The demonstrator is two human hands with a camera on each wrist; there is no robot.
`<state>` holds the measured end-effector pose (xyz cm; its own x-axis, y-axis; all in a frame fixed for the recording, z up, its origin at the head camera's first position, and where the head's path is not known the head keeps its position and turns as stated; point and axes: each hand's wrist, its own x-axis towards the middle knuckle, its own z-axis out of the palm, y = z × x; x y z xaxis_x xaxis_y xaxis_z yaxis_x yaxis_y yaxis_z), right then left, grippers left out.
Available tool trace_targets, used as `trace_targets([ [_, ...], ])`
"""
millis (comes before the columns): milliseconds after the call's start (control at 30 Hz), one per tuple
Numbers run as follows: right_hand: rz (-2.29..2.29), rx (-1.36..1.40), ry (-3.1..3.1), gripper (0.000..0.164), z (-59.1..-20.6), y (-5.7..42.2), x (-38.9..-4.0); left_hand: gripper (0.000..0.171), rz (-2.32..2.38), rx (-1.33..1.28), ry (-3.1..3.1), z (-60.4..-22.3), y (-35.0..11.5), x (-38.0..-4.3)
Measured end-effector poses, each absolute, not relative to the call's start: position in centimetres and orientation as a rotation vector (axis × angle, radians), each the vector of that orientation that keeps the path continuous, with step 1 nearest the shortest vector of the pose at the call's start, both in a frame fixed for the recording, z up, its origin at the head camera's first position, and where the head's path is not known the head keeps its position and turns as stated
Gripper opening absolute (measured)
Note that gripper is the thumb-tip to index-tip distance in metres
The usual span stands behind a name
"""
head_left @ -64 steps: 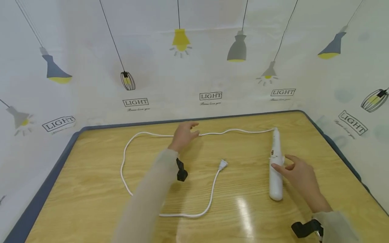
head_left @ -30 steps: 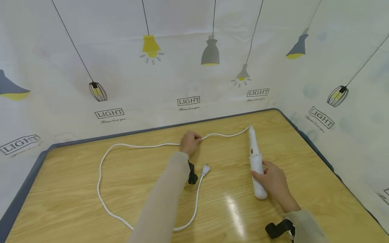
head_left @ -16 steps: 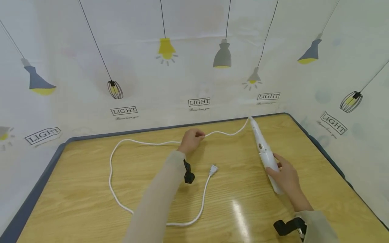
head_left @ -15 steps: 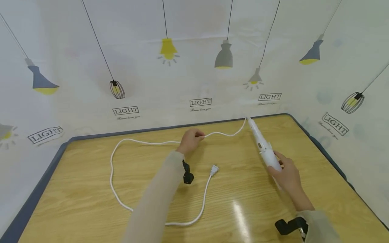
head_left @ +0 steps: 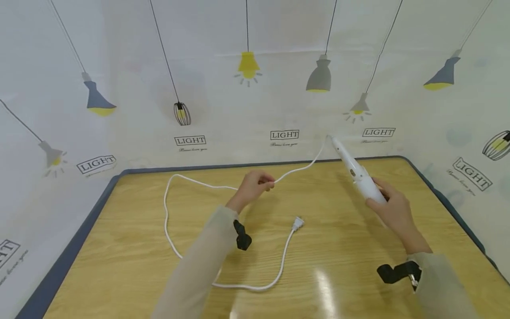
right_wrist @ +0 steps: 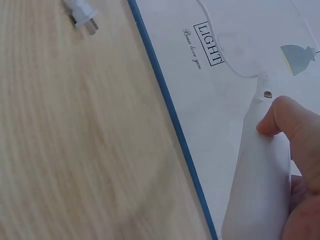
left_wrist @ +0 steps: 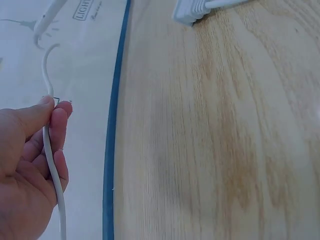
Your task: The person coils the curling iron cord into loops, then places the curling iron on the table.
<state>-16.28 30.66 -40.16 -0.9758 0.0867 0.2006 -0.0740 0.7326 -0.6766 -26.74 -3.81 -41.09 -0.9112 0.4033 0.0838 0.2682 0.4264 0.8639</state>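
My right hand [head_left: 394, 210] grips the wide end of a white wand-shaped electric appliance [head_left: 345, 157], raised over the table and tilted with its thin, corded end up and away. In the right wrist view the thumb lies along the smooth white body [right_wrist: 257, 175], below a small brown button [right_wrist: 268, 94]. A white cord [head_left: 295, 170] runs from the thin tip to my left hand [head_left: 251, 188]. Thumb and fingers pinch the cord, as the left wrist view shows the cord [left_wrist: 48, 145] crossing the palm. Past the left hand, it loops over the table, partly behind the left sleeve.
The cord's two-pin plug [head_left: 297, 223] lies on the wooden table [head_left: 338, 248] between the hands. A dark blue edge [head_left: 223, 166] borders the table. Behind stands a white backdrop [head_left: 223, 102] printed with lamps. Each wrist wears a black mount [head_left: 398, 272].
My right hand has taken hold of the appliance and lifted and tilted it, thin end up. My left hand has gone from reaching over the cord to pinching and raising it.
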Motion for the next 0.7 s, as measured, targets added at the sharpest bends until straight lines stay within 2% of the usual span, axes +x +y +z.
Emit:
trace_targets([
  [400, 1.2, 0.087, -2.692, 0.06, -36.5, 30.2, -19.7, 0.014, 1.641, 0.646, 2.386, -41.2, -5.6, -24.3],
  [700, 1.333, 0.269, -2.63, 0.049, -32.7, 28.9, -20.1, 0.013, 1.607, 0.609, 2.31, -41.8, -5.9, -23.4],
])
